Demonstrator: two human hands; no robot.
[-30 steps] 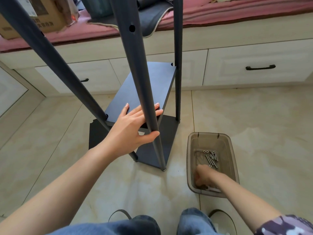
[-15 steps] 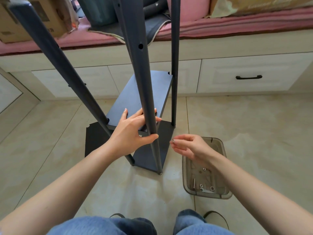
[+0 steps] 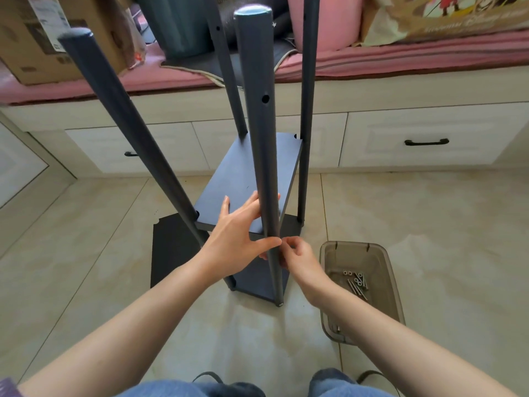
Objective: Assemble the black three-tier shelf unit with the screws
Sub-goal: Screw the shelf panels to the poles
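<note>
- Shelf unit [image 3: 246,179] upright on the tile floor [image 3: 429,224], just left of the bin [image 3: 383,282] of screws [image 3: 356,283].
- Done, by the look of it: four poles [image 3: 259,133] standing, bottom board [image 3: 257,282] and middle board [image 3: 252,173] sitting between them.
- Left hand [image 3: 237,239] wrapped round the near-right pole at middle-board height, thumb in front, fingers behind; steadying pole and board.
- Right hand [image 3: 297,256] curled at the same pole, just right of it, fingertips pinched at the joint. Likely seating a screw; screw itself hidden, so cannot confirm.
- Not done: top tier. Open hole [image 3: 265,99] high on the near-right pole, no board up there.
- Flat black panel [image 3: 171,250] on the floor, left of the unit; possibly the third board, cannot tell.
- Plenty of screws in the bin, so several joints probably pending.
- Estimate: roughly two tiers in, fastening of the middle one under way.
</note>
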